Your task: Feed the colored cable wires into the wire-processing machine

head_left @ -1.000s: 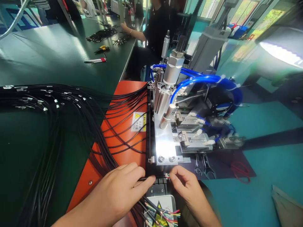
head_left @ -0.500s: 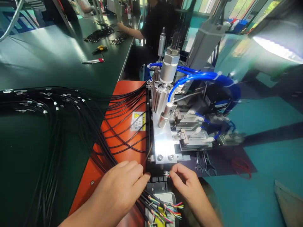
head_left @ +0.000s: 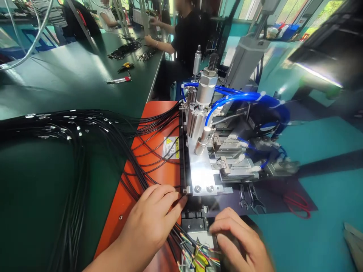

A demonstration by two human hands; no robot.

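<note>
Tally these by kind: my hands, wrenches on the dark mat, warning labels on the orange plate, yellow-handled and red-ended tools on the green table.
Hands: 2 (left hand, right hand)
Wrenches on the dark mat: 2
Warning labels on the orange plate: 1
Yellow-handled tools on the green table: 1
Red-ended tools: 1
Total: 7

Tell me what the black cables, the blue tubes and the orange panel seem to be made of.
Black cables: probably plastic or rubber sheathing, smooth, judging by the loose bends; coloured wires show at the stripped ends.
Blue tubes: likely flexible plastic, glossy, with bright highlights along their curve.
Orange panel: smooth with a slight sheen, perhaps painted metal; plastic is possible.
</note>
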